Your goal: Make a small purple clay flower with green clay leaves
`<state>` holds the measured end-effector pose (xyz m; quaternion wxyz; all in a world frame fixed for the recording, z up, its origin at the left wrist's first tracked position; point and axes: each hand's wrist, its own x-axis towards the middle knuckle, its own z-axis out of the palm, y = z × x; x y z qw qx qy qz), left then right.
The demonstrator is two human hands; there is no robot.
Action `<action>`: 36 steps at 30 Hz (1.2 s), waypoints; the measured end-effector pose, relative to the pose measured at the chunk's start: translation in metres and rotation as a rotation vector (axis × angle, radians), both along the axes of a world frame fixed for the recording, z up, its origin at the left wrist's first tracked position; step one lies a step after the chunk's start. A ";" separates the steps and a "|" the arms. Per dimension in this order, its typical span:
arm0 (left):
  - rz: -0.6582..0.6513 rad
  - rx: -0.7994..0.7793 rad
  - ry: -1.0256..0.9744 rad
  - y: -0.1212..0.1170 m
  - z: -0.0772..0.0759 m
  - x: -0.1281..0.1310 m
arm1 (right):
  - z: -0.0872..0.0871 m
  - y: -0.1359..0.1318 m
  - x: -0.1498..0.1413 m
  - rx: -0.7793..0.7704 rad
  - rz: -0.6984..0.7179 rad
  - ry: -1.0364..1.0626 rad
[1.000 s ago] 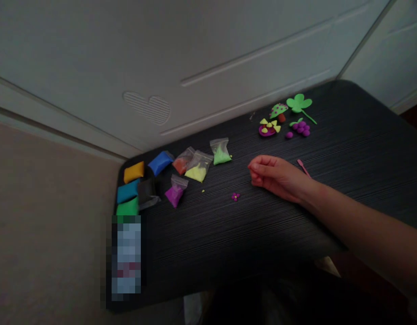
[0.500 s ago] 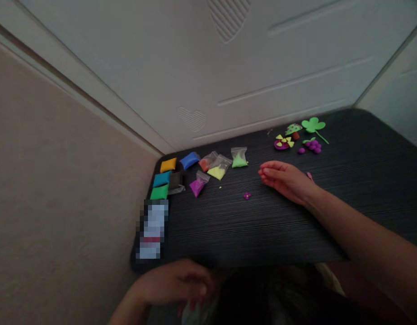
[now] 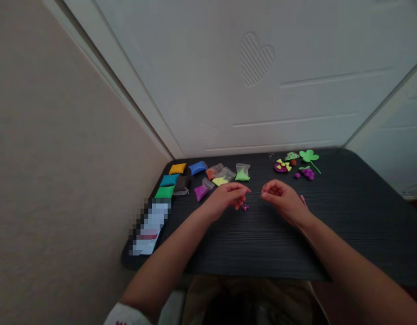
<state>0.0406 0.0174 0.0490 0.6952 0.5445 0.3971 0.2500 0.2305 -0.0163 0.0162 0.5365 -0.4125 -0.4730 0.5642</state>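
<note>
My left hand hovers over the black table, its fingers pinched together just left of a tiny purple clay flower. Whether they hold anything is unclear. My right hand is close on the flower's right, fingers curled inward, their contents hidden. The two sets of fingertips face each other a short gap apart. A pink tool lies partly hidden behind my right hand.
Clay packets lie at the table's back left: orange, blue, teal, green, magenta, yellow, light green. Clay figures sit at the back: a mushroom, a clover, grapes. A white door stands behind.
My left hand has come up from below the table's edge to the purple flower. My right hand has lifted and curled more. The camera has tilted up.
</note>
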 end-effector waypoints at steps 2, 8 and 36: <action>-0.002 -0.010 -0.033 0.007 -0.003 0.012 | 0.005 -0.003 -0.001 0.055 -0.028 -0.087; -0.056 -0.075 -0.223 0.015 0.044 0.025 | 0.052 0.009 -0.004 0.451 -0.168 -0.470; 0.141 -0.351 -0.808 0.029 0.090 0.015 | 0.127 0.037 -0.030 0.973 -0.284 -0.893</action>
